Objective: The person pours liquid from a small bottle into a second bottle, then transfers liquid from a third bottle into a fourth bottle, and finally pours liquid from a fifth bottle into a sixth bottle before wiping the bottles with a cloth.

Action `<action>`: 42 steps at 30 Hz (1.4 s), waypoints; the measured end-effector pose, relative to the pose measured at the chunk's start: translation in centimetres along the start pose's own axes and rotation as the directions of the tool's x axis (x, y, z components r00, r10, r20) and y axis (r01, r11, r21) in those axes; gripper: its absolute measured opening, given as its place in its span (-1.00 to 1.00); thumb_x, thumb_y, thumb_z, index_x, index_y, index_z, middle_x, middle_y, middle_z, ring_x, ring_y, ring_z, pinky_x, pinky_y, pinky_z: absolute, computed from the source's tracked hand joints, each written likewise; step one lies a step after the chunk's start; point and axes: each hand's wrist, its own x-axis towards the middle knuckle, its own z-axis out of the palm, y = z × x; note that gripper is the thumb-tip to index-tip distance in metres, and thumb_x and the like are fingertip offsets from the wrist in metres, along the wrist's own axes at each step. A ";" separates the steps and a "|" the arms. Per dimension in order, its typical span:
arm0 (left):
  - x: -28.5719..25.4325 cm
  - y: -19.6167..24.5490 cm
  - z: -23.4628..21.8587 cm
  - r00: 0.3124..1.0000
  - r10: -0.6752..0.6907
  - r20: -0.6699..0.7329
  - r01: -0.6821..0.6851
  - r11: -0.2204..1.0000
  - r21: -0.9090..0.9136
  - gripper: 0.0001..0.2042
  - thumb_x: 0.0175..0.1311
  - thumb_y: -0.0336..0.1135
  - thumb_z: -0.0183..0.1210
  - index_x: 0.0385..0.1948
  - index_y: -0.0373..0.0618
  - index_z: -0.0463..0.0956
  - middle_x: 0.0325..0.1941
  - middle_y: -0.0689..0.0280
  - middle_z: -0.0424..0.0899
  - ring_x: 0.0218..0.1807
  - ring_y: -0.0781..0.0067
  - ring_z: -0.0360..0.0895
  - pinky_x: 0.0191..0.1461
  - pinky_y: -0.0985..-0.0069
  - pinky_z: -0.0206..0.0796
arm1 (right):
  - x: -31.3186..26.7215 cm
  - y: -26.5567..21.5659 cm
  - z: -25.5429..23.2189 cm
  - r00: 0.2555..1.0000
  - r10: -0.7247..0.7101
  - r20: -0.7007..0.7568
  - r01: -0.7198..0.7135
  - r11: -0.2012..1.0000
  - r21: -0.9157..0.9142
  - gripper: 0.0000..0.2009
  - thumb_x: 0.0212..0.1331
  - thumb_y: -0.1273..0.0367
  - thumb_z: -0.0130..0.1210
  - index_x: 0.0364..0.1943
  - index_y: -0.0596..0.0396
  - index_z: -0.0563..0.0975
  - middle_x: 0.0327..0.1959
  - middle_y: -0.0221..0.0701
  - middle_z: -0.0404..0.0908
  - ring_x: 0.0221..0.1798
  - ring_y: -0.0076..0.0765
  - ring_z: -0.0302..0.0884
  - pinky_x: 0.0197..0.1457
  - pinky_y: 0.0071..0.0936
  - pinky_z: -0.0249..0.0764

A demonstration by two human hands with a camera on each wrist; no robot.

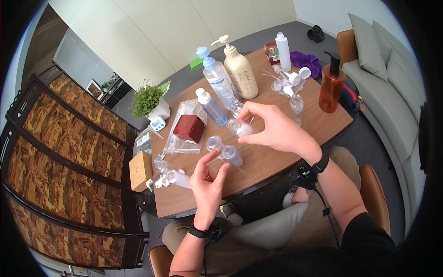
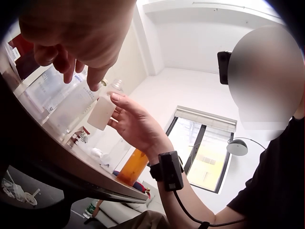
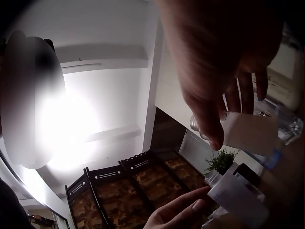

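Observation:
Between thumb and fingers, my right hand (image 1: 279, 129) pinches a small translucent bottle (image 2: 101, 112). It has a clear, capless screw neck and tilts to the left above the table. My left hand (image 1: 206, 182) is lower and to the left, thumb and index finger spread with nothing between them. Just beyond its fingertips, a small frosted bottle (image 1: 233, 157) stands uncapped beside another clear-necked bottle (image 1: 213, 143). A blue bottle with a white pump (image 1: 213, 110) stands behind the held bottle.
A dark red box (image 1: 189, 129) lies on a plastic bag. Large pump bottles, one cream (image 1: 241, 74) and one amber (image 1: 331, 90), stand farther off. Small bottles (image 1: 178, 179) lie by a tan box (image 1: 140, 171) at left. White pump tops (image 1: 290, 83) lie at right.

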 end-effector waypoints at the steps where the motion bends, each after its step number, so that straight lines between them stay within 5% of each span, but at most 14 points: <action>1: 0.1 -0.2 0.2 1.000 0.000 0.003 0.000 1.000 0.001 -0.55 0.42 -0.53 0.49 0.32 -0.30 0.65 0.19 0.36 0.87 -0.47 0.89 0.21 -0.44 0.73 0.04 | 0.0 0.2 0.0 0.999 -0.003 0.041 0.004 1.000 -0.017 -0.56 0.18 0.32 0.57 0.04 0.17 0.60 -0.05 -0.31 0.76 0.12 -0.29 0.72 0.28 -0.27 0.56; 3: 0.1 -0.5 0.7 0.999 0.020 -0.039 -0.020 1.000 -0.003 -0.51 0.35 -0.40 0.59 0.30 -0.23 0.70 -0.36 0.49 0.77 -0.55 0.83 0.16 -0.50 0.61 0.00 | -0.1 0.3 0.1 0.998 -0.010 0.055 0.011 1.000 -0.025 -0.57 0.18 0.33 0.57 0.02 0.18 0.59 -0.06 -0.29 0.76 0.12 -0.25 0.72 0.27 -0.23 0.58; 13: 0.3 -0.9 2.1 0.999 -0.045 -0.024 0.046 0.998 0.046 -0.50 0.34 -0.34 0.61 0.27 -0.25 0.69 -0.44 0.43 0.58 -0.56 0.76 0.17 -0.49 0.56 0.04 | -0.1 0.2 0.5 0.995 -0.005 0.104 0.008 1.000 -0.021 -0.59 0.17 0.35 0.55 -0.05 0.24 0.56 -0.07 -0.14 0.79 0.13 -0.03 0.78 0.28 -0.14 0.64; 15: 0.5 -1.1 2.2 0.998 0.057 -0.021 -0.056 0.997 0.059 -0.58 0.37 -0.38 0.57 0.20 -0.24 0.68 -0.62 0.62 0.29 -0.55 0.84 0.13 -0.46 0.60 -0.15 | -0.2 0.2 0.5 0.994 0.003 0.109 0.000 1.000 -0.028 -0.59 0.16 0.36 0.56 -0.05 0.23 0.57 -0.08 -0.19 0.78 0.12 -0.09 0.78 0.29 -0.16 0.63; 18: 0.4 -0.8 1.5 1.000 0.025 0.017 -0.026 0.998 0.061 -0.57 0.30 -0.33 0.58 0.16 -0.20 0.70 -0.41 0.38 0.52 -0.54 0.65 0.27 -0.46 0.50 0.10 | -0.2 -0.2 0.3 0.994 0.014 0.107 -0.007 0.998 -0.065 -0.60 0.15 0.36 0.56 -0.04 0.20 0.59 -0.10 -0.25 0.78 0.12 -0.14 0.77 0.30 -0.18 0.59; 27: 0.6 -1.1 -0.4 0.993 0.057 0.107 -0.063 0.996 0.059 -0.60 0.27 -0.34 0.56 0.11 -0.17 0.68 -0.23 0.35 0.60 -0.54 0.62 0.28 -0.44 0.50 0.16 | -0.7 -1.1 1.3 0.989 -0.082 0.127 0.112 0.962 -0.251 -0.62 0.15 0.37 0.51 -0.03 0.12 0.56 -0.05 -0.26 0.72 0.15 -0.01 0.67 0.35 -0.12 0.52; 28: 0.6 -1.1 -0.4 0.994 0.050 0.095 -0.056 0.997 0.056 -0.60 0.27 -0.34 0.56 0.11 -0.17 0.68 -0.23 0.35 0.60 -0.54 0.62 0.28 -0.44 0.50 0.16 | -0.7 -1.1 1.5 0.987 -0.097 0.125 0.125 0.962 -0.243 -0.62 0.16 0.39 0.48 -0.03 0.12 0.53 -0.05 -0.23 0.68 0.16 0.07 0.64 0.32 -0.11 0.54; 30: 0.6 -1.2 -0.1 0.990 0.080 0.115 -0.079 0.997 -0.009 -0.58 0.31 -0.37 0.53 0.17 -0.18 0.65 -0.53 0.54 0.34 -0.55 0.78 0.11 -0.46 0.56 -0.12 | -0.6 -1.3 1.7 0.986 -0.088 0.142 0.118 0.968 -0.220 -0.62 0.14 0.42 0.48 -0.03 0.12 0.53 -0.06 -0.22 0.67 0.16 0.09 0.63 0.31 -0.10 0.53; 34: 0.5 -1.1 0.0 0.993 0.069 0.097 -0.066 0.997 -0.030 -0.57 0.30 -0.37 0.54 0.17 -0.16 0.64 -0.56 0.53 0.30 -0.56 0.76 0.10 -0.46 0.54 -0.11 | -0.6 -2.1 2.0 0.976 -0.179 0.125 0.212 0.914 -0.345 -0.62 0.09 0.47 0.47 -0.04 0.12 0.54 -0.06 -0.24 0.67 0.15 0.09 0.62 0.29 -0.10 0.52; 37: 0.5 -1.3 -0.1 0.990 0.104 0.092 -0.102 0.995 -0.020 -0.57 0.29 -0.38 0.53 0.17 -0.16 0.64 -0.46 0.45 0.42 -0.56 0.71 0.12 -0.46 0.52 -0.06 | -0.5 -2.2 2.3 0.962 -0.247 0.119 0.274 0.885 -0.377 -0.63 0.09 0.48 0.46 -0.03 0.13 0.57 -0.03 -0.26 0.69 0.17 0.07 0.63 0.33 -0.11 0.50; 39: 0.4 -1.2 -0.2 0.989 0.077 0.123 -0.077 0.997 -0.009 -0.58 0.29 -0.35 0.51 0.16 -0.15 0.63 -0.03 0.27 0.71 -0.47 0.44 0.39 -0.35 0.39 0.35 | -0.5 -2.4 2.6 0.957 -0.254 0.138 0.288 0.876 -0.386 -0.64 0.09 0.49 0.45 -0.02 0.13 0.59 -0.01 -0.26 0.70 0.18 0.07 0.63 0.36 -0.11 0.48; 42: 0.4 -1.8 0.1 0.983 0.165 0.081 -0.162 0.986 -0.043 -0.57 0.30 -0.37 0.53 0.17 -0.19 0.62 -0.09 0.35 0.61 -0.54 0.65 0.19 -0.46 0.48 0.10 | -0.5 -2.4 2.9 0.953 -0.266 0.147 0.303 0.857 -0.417 -0.64 0.08 0.51 0.44 -0.01 0.14 0.61 0.02 -0.26 0.72 0.21 0.08 0.62 0.41 -0.11 0.46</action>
